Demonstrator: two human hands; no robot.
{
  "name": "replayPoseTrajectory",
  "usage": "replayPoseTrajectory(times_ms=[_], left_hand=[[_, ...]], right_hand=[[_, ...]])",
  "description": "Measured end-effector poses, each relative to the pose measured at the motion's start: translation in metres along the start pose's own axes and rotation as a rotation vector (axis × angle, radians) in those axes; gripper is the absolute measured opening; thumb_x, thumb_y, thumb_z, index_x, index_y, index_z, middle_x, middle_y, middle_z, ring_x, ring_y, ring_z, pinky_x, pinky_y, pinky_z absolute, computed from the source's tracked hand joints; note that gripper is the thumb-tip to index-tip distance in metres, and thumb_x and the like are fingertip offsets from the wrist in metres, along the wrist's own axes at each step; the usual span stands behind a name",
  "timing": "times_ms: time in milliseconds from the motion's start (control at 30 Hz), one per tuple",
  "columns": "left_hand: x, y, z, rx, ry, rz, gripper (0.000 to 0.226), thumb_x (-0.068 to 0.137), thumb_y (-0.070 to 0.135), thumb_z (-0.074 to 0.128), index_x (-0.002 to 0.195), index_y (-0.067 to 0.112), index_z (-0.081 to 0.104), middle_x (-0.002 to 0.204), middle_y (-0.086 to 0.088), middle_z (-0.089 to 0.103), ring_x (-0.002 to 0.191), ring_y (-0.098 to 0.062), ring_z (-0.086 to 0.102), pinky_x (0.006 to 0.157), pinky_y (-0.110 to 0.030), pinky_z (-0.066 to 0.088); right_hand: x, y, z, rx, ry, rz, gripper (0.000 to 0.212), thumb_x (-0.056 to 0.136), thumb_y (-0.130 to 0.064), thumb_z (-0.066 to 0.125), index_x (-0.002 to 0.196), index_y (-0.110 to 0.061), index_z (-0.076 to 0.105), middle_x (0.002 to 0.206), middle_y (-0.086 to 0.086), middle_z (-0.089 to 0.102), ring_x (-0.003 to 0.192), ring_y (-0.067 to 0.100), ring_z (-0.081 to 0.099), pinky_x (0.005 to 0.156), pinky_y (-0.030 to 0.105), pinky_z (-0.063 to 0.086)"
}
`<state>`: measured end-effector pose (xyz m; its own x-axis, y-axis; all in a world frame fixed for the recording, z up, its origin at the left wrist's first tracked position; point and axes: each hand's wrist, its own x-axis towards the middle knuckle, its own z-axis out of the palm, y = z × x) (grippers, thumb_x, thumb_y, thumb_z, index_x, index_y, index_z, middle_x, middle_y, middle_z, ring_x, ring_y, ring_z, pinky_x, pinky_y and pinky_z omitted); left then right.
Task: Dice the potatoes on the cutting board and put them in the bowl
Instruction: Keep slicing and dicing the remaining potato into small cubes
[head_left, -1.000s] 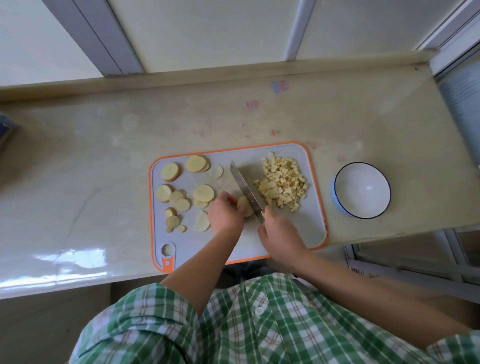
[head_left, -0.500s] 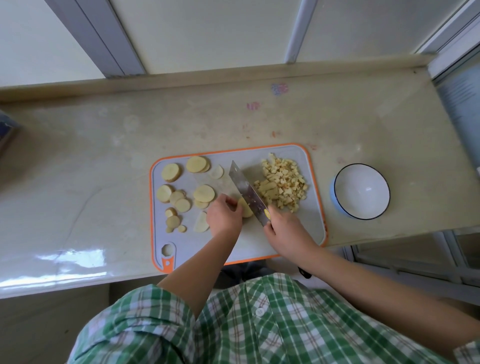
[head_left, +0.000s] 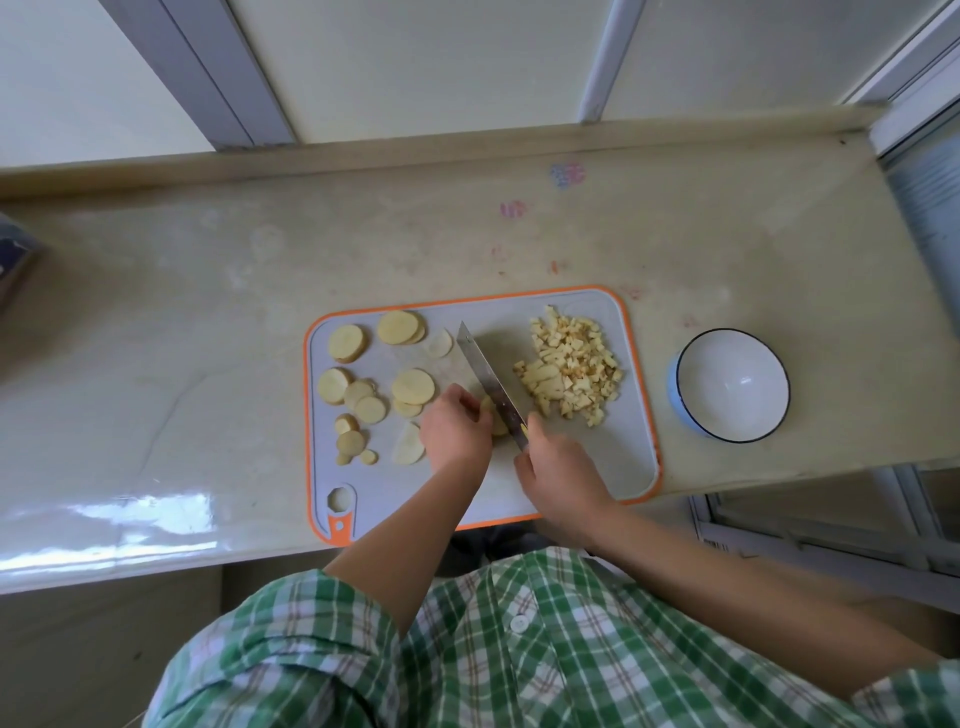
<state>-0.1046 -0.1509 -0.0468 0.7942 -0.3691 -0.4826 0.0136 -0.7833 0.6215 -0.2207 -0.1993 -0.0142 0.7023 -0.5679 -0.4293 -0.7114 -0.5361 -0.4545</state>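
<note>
A grey cutting board (head_left: 613, 457) with an orange rim lies on the counter. Several round potato slices (head_left: 413, 386) are spread over its left half. A heap of diced potato (head_left: 571, 366) sits on its right half. My left hand (head_left: 456, 428) presses a potato slice (head_left: 497, 421) onto the board, fingers curled over it. My right hand (head_left: 558, 475) grips the handle of a knife (head_left: 488, 382), whose blade rests against that slice and points up-left. A white bowl (head_left: 732, 384) with a blue outside stands to the right of the board, holding nothing.
The beige counter (head_left: 208, 322) ends at a front edge just below the board and a right edge past the bowl. A raised ledge (head_left: 467, 145) runs along the back. A dark object (head_left: 15, 260) pokes in at the far left.
The knife blade has stayed on the held slice with small chopping shifts; my right hand has moved slightly. The slices, the diced heap and the bowl are unmoved.
</note>
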Motion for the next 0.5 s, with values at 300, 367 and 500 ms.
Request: replayPoseTrajectory(times_ms=[300, 367, 500], left_hand=[[-0.004, -0.010, -0.006, -0.051, -0.026, 0.016, 0.011, 0.083, 0.023, 0.066, 0.077, 0.018, 0.059, 0.073, 0.002, 0.068, 0.069, -0.022, 0.067, 0.071, -0.042, 0.056], [-0.003, -0.011, -0.006, -0.060, -0.021, -0.012, 0.009, 0.081, 0.019, 0.067, 0.075, 0.018, 0.060, 0.073, 0.002, 0.068, 0.070, -0.022, 0.068, 0.072, -0.042, 0.056], [-0.003, -0.008, -0.005, -0.066, -0.015, -0.052, 0.009, 0.079, 0.016, 0.066, 0.073, 0.018, 0.060, 0.070, 0.002, 0.068, 0.068, -0.022, 0.068, 0.072, -0.041, 0.056]], right_hand=[[-0.001, 0.008, -0.021, 0.049, 0.045, -0.074, 0.011, 0.094, -0.009, 0.043, 0.088, -0.013, 0.035, 0.058, 0.001, 0.037, 0.049, 0.013, 0.034, 0.046, 0.035, 0.021], [-0.002, 0.007, -0.023, 0.025, 0.021, -0.088, 0.011, 0.093, -0.009, 0.044, 0.088, -0.013, 0.035, 0.058, 0.001, 0.038, 0.049, 0.014, 0.035, 0.049, 0.036, 0.022], [-0.003, 0.007, -0.023, 0.003, -0.014, -0.080, 0.012, 0.092, -0.009, 0.044, 0.086, -0.013, 0.034, 0.058, 0.002, 0.036, 0.048, 0.015, 0.034, 0.045, 0.031, 0.020]])
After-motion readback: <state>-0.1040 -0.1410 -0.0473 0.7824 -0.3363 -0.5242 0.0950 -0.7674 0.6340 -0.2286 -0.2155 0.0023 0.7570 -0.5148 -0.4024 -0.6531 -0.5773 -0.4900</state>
